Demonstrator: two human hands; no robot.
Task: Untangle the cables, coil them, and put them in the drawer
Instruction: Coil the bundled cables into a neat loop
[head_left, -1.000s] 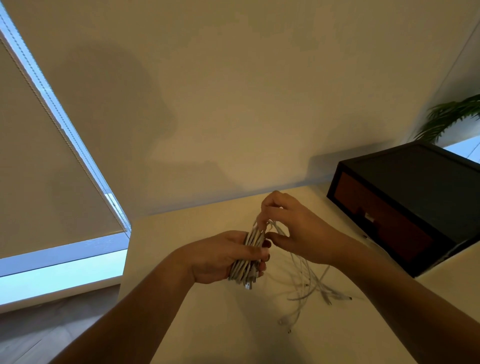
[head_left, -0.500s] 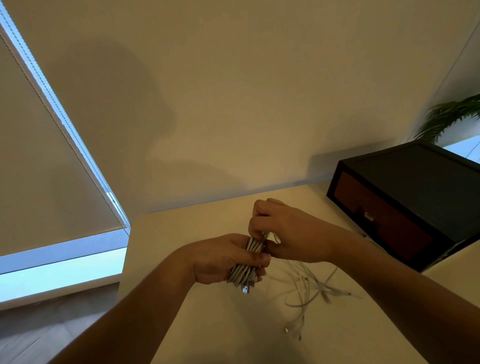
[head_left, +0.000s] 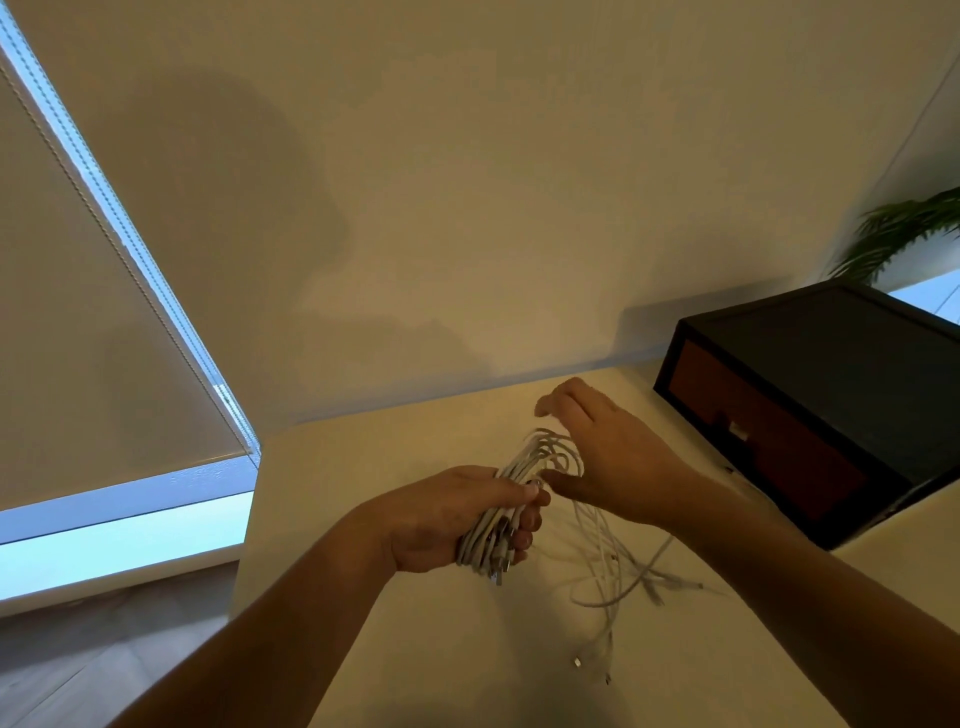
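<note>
Coiling about half done: one bundle in my hands, more cable waiting, drawer shut.

My left hand (head_left: 447, 525) is gripping a coil (head_left: 519, 467) of white cable just above the tabletop (head_left: 322, 467), with my fingers curled round its middle and a plug poking out below. My right hand (head_left: 618, 457) is hovering over the coil's top loops, fingers spread and relaxed, thumb just beside the bundle; I cannot tell whether a strand is passing under it. Further right, the loose cables (head_left: 608, 551) are lying tangled on the tabletop, trailing up toward the coil. At the far right the drawer (head_left: 753, 431) is sitting closed, so I am judging that more untangling, more coiling and all the stowing are left.
</note>
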